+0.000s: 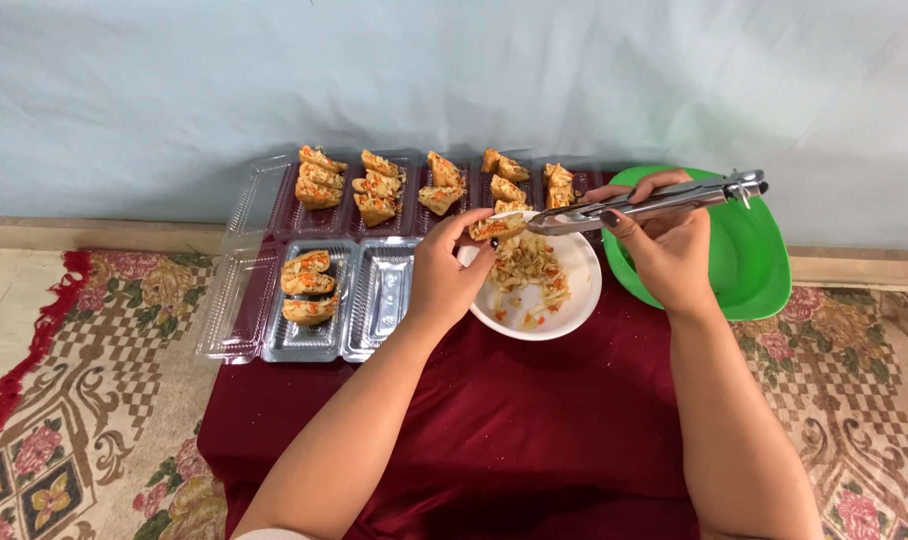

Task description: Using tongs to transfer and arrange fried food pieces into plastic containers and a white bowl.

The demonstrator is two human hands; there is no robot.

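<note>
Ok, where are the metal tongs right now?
In the head view, the metal tongs are in the right hand, right of centre, above the white bowl; their tips meet the stuffed piece held by the left hand.

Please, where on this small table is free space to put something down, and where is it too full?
The red cloth is bare in front, between the two forearms and the white bowl. The green plate looks empty. One clear tray compartment is empty. It is crowded at the back, with filled snacks, left hand and right hand with tongs.
</note>
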